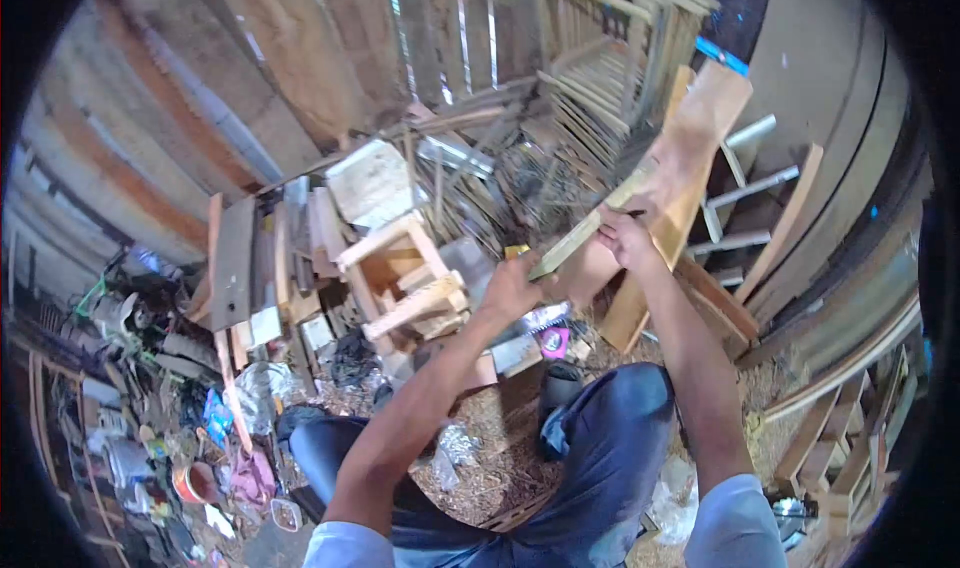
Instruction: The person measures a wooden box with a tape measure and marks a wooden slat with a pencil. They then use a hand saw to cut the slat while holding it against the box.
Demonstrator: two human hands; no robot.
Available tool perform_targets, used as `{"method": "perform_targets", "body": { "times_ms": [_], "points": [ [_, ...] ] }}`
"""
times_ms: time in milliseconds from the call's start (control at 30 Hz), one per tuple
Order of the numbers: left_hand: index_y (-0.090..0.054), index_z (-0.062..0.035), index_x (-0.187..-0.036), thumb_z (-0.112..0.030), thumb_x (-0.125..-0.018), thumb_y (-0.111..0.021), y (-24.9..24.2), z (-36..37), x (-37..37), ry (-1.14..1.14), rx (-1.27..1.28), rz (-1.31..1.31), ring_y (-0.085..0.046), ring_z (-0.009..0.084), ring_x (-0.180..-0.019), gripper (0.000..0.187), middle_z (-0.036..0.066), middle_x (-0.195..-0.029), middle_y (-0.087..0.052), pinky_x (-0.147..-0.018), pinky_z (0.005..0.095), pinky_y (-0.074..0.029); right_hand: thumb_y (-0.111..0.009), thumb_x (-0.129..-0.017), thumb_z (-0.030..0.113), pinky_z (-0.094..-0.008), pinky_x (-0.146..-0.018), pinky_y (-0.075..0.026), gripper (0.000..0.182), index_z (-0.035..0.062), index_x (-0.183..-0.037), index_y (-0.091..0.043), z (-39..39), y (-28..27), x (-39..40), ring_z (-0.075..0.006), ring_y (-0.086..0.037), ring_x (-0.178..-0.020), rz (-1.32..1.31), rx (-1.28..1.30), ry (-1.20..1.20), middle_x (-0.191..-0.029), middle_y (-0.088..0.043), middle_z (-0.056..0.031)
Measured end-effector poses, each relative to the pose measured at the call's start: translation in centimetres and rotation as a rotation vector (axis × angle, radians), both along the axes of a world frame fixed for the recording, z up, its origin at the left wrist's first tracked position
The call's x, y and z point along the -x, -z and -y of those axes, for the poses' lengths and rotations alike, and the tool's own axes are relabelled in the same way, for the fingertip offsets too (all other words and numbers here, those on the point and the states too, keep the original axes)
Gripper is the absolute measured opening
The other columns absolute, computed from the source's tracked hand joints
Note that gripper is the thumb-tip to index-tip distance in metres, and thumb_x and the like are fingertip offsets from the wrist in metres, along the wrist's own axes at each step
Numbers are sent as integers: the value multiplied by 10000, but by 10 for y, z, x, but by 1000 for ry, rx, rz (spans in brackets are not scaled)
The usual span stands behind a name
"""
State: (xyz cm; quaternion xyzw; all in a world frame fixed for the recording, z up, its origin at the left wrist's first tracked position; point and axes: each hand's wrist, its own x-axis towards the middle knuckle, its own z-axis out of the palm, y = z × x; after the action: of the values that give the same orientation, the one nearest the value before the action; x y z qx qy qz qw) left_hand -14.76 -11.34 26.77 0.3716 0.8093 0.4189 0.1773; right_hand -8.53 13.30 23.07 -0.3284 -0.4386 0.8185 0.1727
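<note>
My left hand (pixel 512 286) is closed around the near end of a long, pale yellow-green strip (pixel 585 235). Whether this is a wooden lath or a measuring blade I cannot make out. A small yellow patch shows above its knuckles. The strip slants up and right along a wide reddish-brown board (pixel 690 133). My right hand (pixel 624 240) is beside the strip, its fingers pinched on a thin dark pencil-like stick (pixel 628 212). Below the hands, a pink tape measure (pixel 554 343) lies near a saw blade partly hidden by clutter.
A small wooden frame (pixel 400 283) stands left of my arms. Stacked slatted frames (pixel 600 68) are at the back right. Loose boards (pixel 235 263) lean at the left, and wood offcuts lie behind. Shavings (pixel 490 468) cover the floor between my legs. A red-rimmed tub (pixel 192 483) sits lower left.
</note>
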Motion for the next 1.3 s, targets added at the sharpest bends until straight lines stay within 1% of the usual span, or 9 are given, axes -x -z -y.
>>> {"method": "perform_targets", "body": {
  "times_ms": [133, 267, 300, 433, 533, 933, 1100, 1200, 1300],
  "points": [
    [-603, -13, -1081, -327, -883, -658, -50, 82, 36, 83, -73, -253, -669, 298, -888, 374, 192, -947, -668, -779, 409, -504, -664, -890, 170, -363, -860, -532, 207, 32, -1019, -579, 64, -75, 21, -219, -615, -873, -195, 23, -107, -940, -625, -67],
    [-615, -6, -1072, -246, -916, -628, -65, 144, 54, -3, -95, -170, -622, 202, -887, 287, 127, -949, -659, -806, 345, -485, -658, -896, 160, -392, -914, -517, 256, 13, -1082, -562, 131, -104, 50, -228, -619, -916, -405, -96, -253, -978, -633, -88],
    [-631, -20, -1066, -222, -917, -632, -61, 153, 56, -37, -173, -93, -565, 131, -847, 251, 58, -907, -643, -788, 301, -461, -647, -901, 135, -390, -910, -524, 236, -1, -1078, -570, 146, -109, 55, -233, -633, -938, -451, -111, -277, -1013, -640, -111],
    [-650, -55, -1054, -226, -927, -629, -47, 180, 57, -159, -318, 209, -508, 75, -828, 215, -32, -885, -600, -766, 252, -423, -648, -893, 96, -356, -880, -548, 262, -49, -1100, -579, 181, -128, 61, -237, -649, -974, -442, -248, -397, -1055, -641, -152],
    [-649, -51, -1078, -223, -929, -622, -48, 176, 61, -169, -410, 357, -521, 73, -824, 228, -22, -918, -628, -747, 251, -421, -654, -886, 93, -341, -877, -548, 287, -61, -1116, -576, 192, -130, 64, -228, -650, -959, -406, -282, -461, -1050, -644, -148],
    [-626, -43, -1148, -113, -844, -710, -43, 174, 91, -185, -378, 235, -555, 90, -880, 322, 7, -979, -654, -794, 255, -445, -628, -895, 66, -349, -870, -553, 195, -44, -1052, -592, 194, -114, 83, -228, -654, -934, -336, -253, -370, -1010, -647, -137],
    [-594, -49, -1171, -58, -778, -741, -32, 186, 99, -108, -283, -148, -600, 182, -941, 420, 65, -1033, -650, -841, 326, -473, -643, -905, 156, -290, -573, -539, 183, 6, -1008, -620, 201, -94, 84, -130, -627, -684, -5, -249, -387, -824, -673, -76],
    [-614, -72, -1163, -69, -751, -742, -23, 203, 102, -147, -87, -404, -597, 262, -987, 431, 94, -1054, -638, -881, 376, -464, -644, -904, 174, -276, -573, -534, 162, 33, -982, -636, 198, -93, 81, -126, -625, -654, 259, -432, -485, -818, -676, -56],
    [-645, -106, -1141, -119, -730, -733, -11, 215, 101, -221, 77, -522, -543, 323, -1077, 420, 115, -1112, -612, -932, 427, -421, -585, -933, 156, -286, -553, -538, 199, 22, -1074, -624, 187, -74, 73, -127, -628, -694, 121, -998, -543, -878, -685, -76]
  ]
}}
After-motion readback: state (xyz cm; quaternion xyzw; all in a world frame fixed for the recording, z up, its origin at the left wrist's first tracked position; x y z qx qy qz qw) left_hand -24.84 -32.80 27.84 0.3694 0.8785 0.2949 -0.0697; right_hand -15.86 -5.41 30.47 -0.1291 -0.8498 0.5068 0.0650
